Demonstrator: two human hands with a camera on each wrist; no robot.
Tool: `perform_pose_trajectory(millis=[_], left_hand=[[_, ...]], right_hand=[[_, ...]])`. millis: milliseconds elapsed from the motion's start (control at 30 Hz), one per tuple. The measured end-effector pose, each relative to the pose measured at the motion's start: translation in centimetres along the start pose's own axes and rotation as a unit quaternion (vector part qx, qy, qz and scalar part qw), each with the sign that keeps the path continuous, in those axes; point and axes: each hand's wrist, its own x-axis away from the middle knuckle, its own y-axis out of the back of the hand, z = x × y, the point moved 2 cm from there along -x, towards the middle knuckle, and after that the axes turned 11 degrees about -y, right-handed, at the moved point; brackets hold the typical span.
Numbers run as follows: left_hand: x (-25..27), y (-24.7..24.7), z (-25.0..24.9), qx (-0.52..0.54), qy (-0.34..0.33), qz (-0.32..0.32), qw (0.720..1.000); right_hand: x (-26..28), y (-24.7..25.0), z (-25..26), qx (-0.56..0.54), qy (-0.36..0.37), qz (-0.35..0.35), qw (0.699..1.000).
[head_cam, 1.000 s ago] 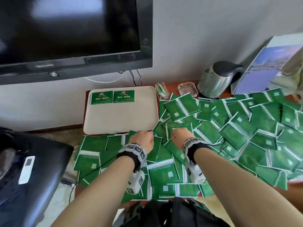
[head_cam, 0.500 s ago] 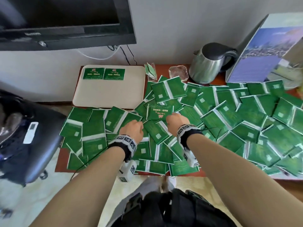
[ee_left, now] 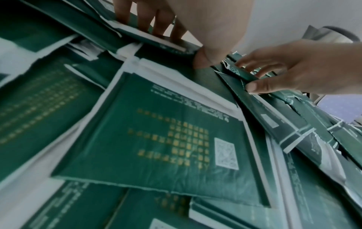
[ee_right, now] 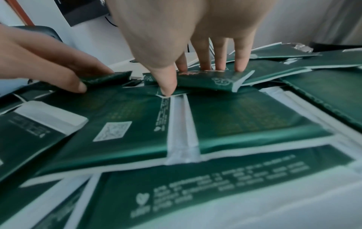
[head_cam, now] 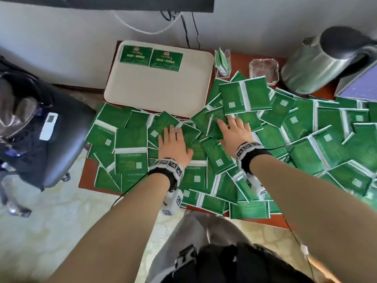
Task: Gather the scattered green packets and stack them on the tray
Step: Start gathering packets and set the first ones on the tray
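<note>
My left hand [head_cam: 173, 145] – fingers straight, flat on the scattered green foil packets [head_cam: 285, 144] | my right hand [head_cam: 234, 132] – fingers spread, pressing one packet [ee_right: 207, 80] on the heap | cream rectangular tray [head_cam: 161, 90] just beyond, two packets [head_cam: 151, 58] at its far edge

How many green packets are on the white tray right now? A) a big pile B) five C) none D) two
D: only two green packets lie on the tray, side by side along its far edge, while all the rest are spread over the table.
</note>
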Motion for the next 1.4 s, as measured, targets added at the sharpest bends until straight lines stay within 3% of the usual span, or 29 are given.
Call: perform_pose_trajectory(millis=[300,400,533,667,733,833,933,1000,1233,1400], left_hand=[[0.0,0.9,-0.8,0.024,-0.018,-0.033,0.999],[0.9,0.7,-1.9,0.009,-0.070,-0.050,0.996],[3.3,-0.7,-3.9,-0.040,-0.173,-0.027,0.984],[4.2,-1.2,-3.4,-0.025,-0.198,-0.020,0.980],[3.5,-0.2,-2.6,0.016,-0.188,-0.066,0.980],[1.8,1.4,-1.0,0.024,-0.107,-0.110,0.988],[0.5,1.9,0.3,0.004,-0.012,-0.067,0.998],[-0.2,2.0,0.8,0.008,0.013,-0.055,0.998],[-1.2,2.9,1.5,0.015,0.005,-0.075,0.997],[-0.8,4.1,0.4,-0.033,-0.060,-0.090,0.994]], right_hand=[[0.2,1.9,-0.3,0.000,0.001,0.014,1.000],[0.8,1.6,-0.6,0.005,0.020,0.021,1.000],[2.4,0.3,-1.7,-0.001,0.041,0.012,0.999],[3.9,-0.9,-2.8,-0.012,0.050,0.017,0.999],[4.3,-1.1,-3.0,-0.022,0.052,0.005,0.998],[4.0,-0.8,-2.6,-0.038,0.038,-0.011,0.998],[3.5,-0.3,-2.0,-0.034,0.032,-0.030,0.998],[3.1,-0.2,-1.8,-0.023,0.029,-0.040,0.999],[2.5,-0.2,-1.8,-0.027,-0.008,-0.056,0.998],[2.3,0.2,-2.3,-0.067,-0.050,-0.019,0.996]])
